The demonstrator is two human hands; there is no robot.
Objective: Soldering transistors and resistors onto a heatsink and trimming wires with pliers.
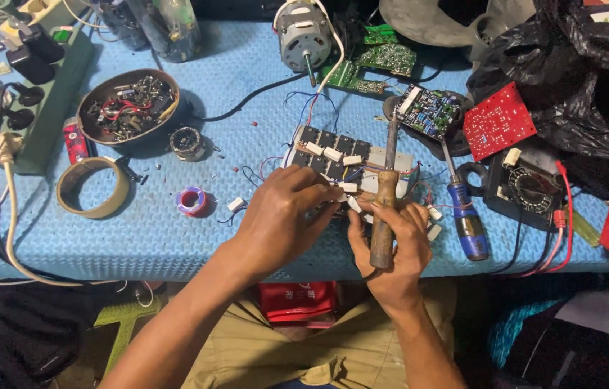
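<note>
My left hand and right hand are bare, no gloves, rings or watch; forearms uncovered, and khaki trousers cover my lap.

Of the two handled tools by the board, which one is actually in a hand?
The wooden-handled soldering iron, gripped in the right hand. The blue-handled screwdriver lies loose on the blue mat beside that hand, untouched.

Worn wooden soldering iron handle, textured blue foam mat, glossy plastic screwdriver grip
</note>
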